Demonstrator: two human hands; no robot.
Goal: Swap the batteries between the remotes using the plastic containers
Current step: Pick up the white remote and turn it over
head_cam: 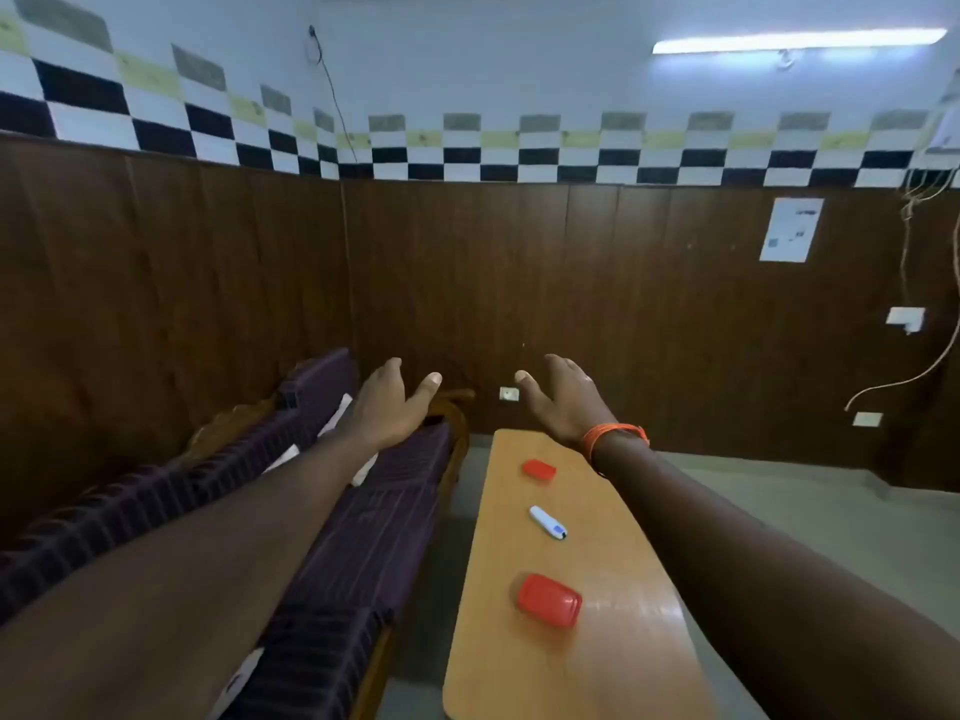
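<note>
A long wooden table [613,662] runs away from me. On it stand a near red plastic container [549,600], lid on, and a smaller-looking far red container [539,470]. Between them lies a white remote [547,522] with a blue patch near its dark end. Only one remote shows. My left hand [388,402] is stretched out in the air over the sofa, fingers spread, holding nothing. My right hand [563,397], with orange thread at the wrist, hovers beyond the table's far end, fingers relaxed and empty.
A dark purple striped sofa [358,522] with a wooden frame lies left of the table, white papers on its cushions. Brown wood panelling covers the wall ahead. Grey floor lies to the right of the table, with wall sockets and a hanging cable at far right.
</note>
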